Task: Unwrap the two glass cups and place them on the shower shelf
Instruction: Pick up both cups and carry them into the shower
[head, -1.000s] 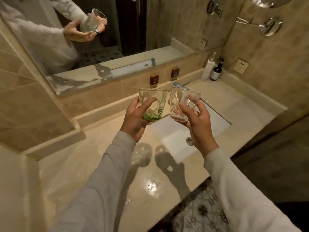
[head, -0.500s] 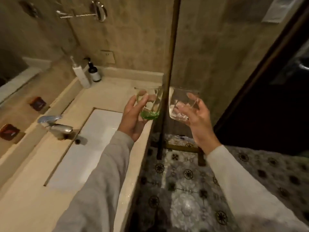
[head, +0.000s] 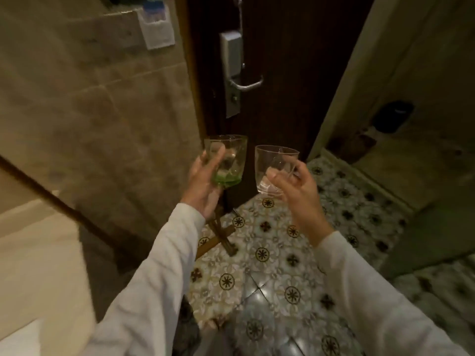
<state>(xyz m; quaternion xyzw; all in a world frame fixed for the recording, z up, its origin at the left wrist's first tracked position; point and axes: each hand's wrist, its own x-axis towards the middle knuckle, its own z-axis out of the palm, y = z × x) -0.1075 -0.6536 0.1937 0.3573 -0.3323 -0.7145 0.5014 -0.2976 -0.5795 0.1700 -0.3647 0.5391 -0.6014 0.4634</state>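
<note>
Carry to shelf | left hand (head: pixel 203 186) wraps green cup (head: pixel 227 163), right hand (head: pixel 293 186) pinches clear cup (head: pixel 275 170) | both upright, apart, over tiled floor (head: pixel 282 253) | keep them apart, level; shelf unseen.

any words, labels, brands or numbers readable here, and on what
None can be read.
White wall holder with a blue-topped card: marks, if any, too blurred to read.
Door lock plate: no legible brand or number.
Dark wall panel on the right: nothing legible.
Green-tinted glass cup in the left hand and clear glass cup in the right hand: no print visible.
</note>
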